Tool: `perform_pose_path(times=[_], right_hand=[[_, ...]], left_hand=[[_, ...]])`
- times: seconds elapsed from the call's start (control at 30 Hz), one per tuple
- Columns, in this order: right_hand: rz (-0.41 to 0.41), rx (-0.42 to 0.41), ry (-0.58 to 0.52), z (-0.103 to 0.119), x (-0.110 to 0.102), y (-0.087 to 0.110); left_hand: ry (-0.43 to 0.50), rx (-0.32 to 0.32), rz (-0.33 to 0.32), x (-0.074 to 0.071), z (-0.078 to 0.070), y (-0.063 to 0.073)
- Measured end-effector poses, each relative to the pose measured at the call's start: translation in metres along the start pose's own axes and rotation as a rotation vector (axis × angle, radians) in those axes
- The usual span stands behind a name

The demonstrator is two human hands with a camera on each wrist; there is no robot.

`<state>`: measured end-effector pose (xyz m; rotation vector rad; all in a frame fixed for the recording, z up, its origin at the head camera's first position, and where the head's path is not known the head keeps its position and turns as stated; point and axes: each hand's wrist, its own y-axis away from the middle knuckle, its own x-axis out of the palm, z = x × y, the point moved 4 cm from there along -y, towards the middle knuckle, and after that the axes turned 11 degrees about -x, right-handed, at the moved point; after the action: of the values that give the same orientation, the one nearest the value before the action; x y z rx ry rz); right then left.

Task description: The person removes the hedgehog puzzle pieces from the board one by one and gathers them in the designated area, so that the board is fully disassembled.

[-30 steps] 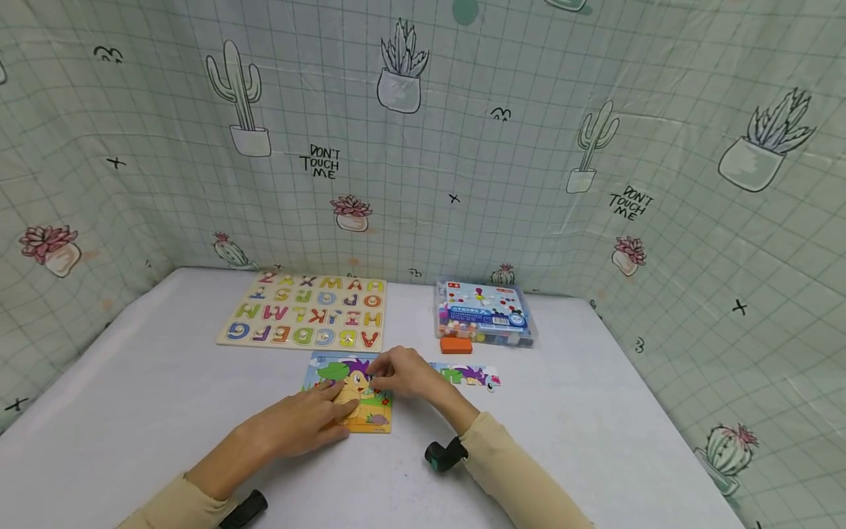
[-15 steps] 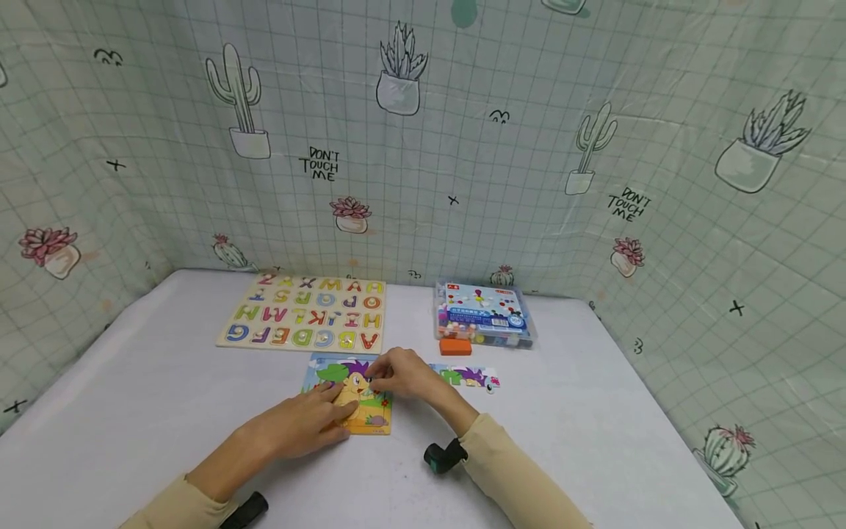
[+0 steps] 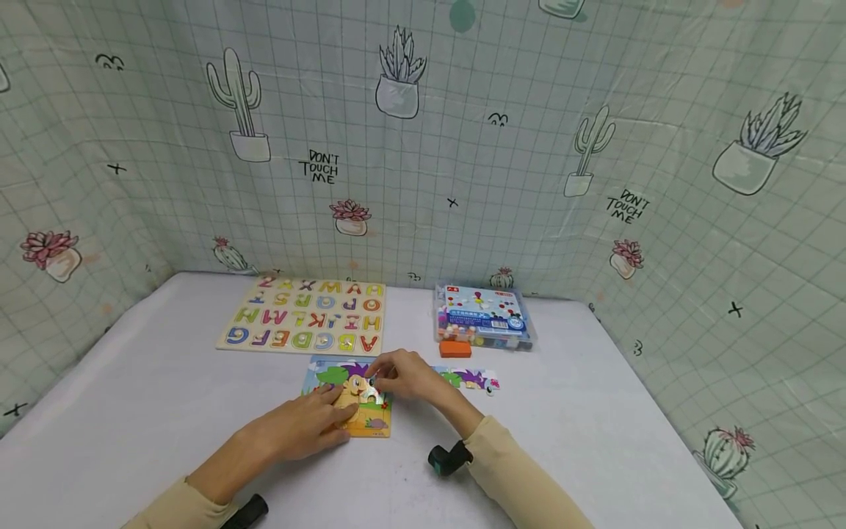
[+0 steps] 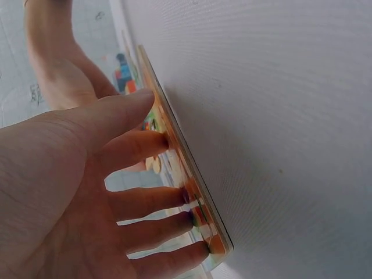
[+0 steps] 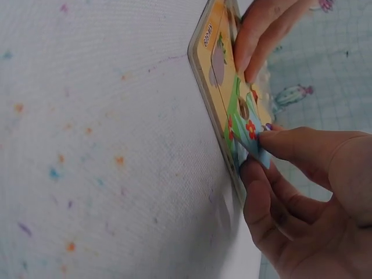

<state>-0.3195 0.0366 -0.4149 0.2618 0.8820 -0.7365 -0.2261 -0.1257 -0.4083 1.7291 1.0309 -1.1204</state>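
Observation:
A picture puzzle board point(image 3: 378, 432) with a purple-haired cartoon hedgehog lies on the white table. My left hand point(image 3: 300, 427) rests on its left part, fingers spread and fingertips touching the picture. At the board's right side, my right hand point(image 3: 405, 373) pinches a puzzle piece point(image 5: 251, 129) between thumb and fingers. That piece is light blue with a red flower, and it tilts up from the board in the right wrist view. My right fingers hide part of the board's upper right. Beyond the right hand lie loose puzzle pieces point(image 3: 471, 379), partly hidden by it.
A wooden alphabet board point(image 3: 330, 351) lies behind the puzzle on the left. At the back right is a clear plastic box point(image 3: 487, 317) of coloured parts, with an orange block point(image 3: 455, 350) at its front. A patterned curtain point(image 3: 423, 147) stands behind the table.
The piece in my right hand has tilted and now catches the light; before, it showed less. My left hand keeps its place on the board. The head view has shifted slightly.

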Motion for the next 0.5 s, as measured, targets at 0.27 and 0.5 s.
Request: perform_pose_path(times=[0.27,0.5], right_hand=[[-0.009,-0.017,-0.064,-0.001,-0.006,0.003],[-0.054,-0.044,-0.105,-0.006,-0.022,0.017]], left_hand=[[0.008,-0.009,0.012,0.000,0.000,0.000],[0.011,0.008,-0.008,-0.001,0.000,0.001]])
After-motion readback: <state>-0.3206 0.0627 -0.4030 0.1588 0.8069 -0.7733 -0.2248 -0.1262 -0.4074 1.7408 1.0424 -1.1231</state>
